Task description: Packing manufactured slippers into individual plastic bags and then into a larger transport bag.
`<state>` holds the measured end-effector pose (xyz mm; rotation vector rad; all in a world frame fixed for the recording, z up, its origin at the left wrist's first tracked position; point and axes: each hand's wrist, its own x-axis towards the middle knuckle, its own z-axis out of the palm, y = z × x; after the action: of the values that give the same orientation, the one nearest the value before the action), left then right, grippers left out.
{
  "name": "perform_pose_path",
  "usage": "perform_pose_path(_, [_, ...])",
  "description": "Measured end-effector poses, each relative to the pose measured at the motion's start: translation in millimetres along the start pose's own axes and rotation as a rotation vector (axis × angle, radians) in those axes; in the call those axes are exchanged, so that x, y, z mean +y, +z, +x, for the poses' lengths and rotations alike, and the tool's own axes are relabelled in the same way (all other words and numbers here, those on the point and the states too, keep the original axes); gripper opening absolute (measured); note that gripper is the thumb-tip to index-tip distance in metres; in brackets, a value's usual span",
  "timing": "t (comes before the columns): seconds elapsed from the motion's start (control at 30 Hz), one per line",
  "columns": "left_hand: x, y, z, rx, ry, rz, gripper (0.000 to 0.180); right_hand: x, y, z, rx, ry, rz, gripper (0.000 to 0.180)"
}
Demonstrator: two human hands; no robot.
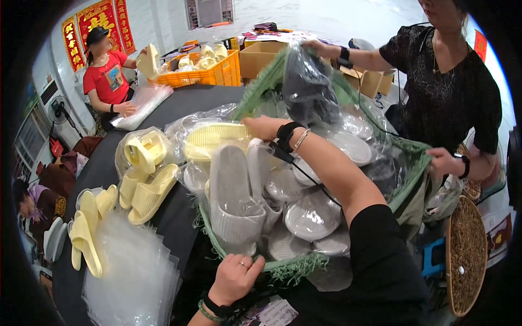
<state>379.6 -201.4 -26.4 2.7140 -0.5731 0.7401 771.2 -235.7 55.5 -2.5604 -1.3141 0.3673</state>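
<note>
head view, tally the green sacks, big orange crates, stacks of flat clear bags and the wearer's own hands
Green sack: 1
Big orange crate: 1
Stacks of flat clear bags: 2 (near stack, far stack)
Wearer's own hands: 2 (left hand, right hand)
Total: 6

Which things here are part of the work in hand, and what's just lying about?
In use, it seems:
green sack, rim held by left hand
bagged grey slippers inside it
yellow slipper at right hand

Apparently lying about:
fan
round woven tray
cardboard boxes
</note>
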Motion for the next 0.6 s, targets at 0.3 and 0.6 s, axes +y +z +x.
perform_pose_path(0.3, [-17,-5,38,0.14,-0.064,0.062,0.024,-1,-63,-23,0.475,-0.347,-0.252,0.049])
perform_pose_path(0.6, [-23,-22,14,0.191,-0.097,0.094,0.027,-33,-142,-14,0.655,-0.49,-0.315,0.053])
